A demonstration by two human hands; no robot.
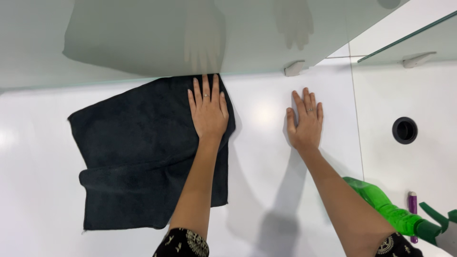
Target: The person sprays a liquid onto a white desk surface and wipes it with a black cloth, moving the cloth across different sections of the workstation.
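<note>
Left hand (pixel 208 110), fingers together and flat, pressed on the upper right corner of a dark rumpled square microfibre cloth (pixel 143 152) spread over the glossy white desk (pixel 38 190), against the base of a frosted glass panel (pixel 143 38). Right hand (pixel 306 121) flat, palm down on bare desk, apart from the cloth. Green plastic spray bottle (pixel 390 209) lying under the right forearm; small purple cylinder (pixel 412 202) beside it; round black-rimmed hole (pixel 405 130) further right.

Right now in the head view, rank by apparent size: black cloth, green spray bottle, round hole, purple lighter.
1. black cloth
2. green spray bottle, partly hidden by the arm and nearer the camera, so its rank is less sure
3. round hole
4. purple lighter, close to the hole in size
</note>
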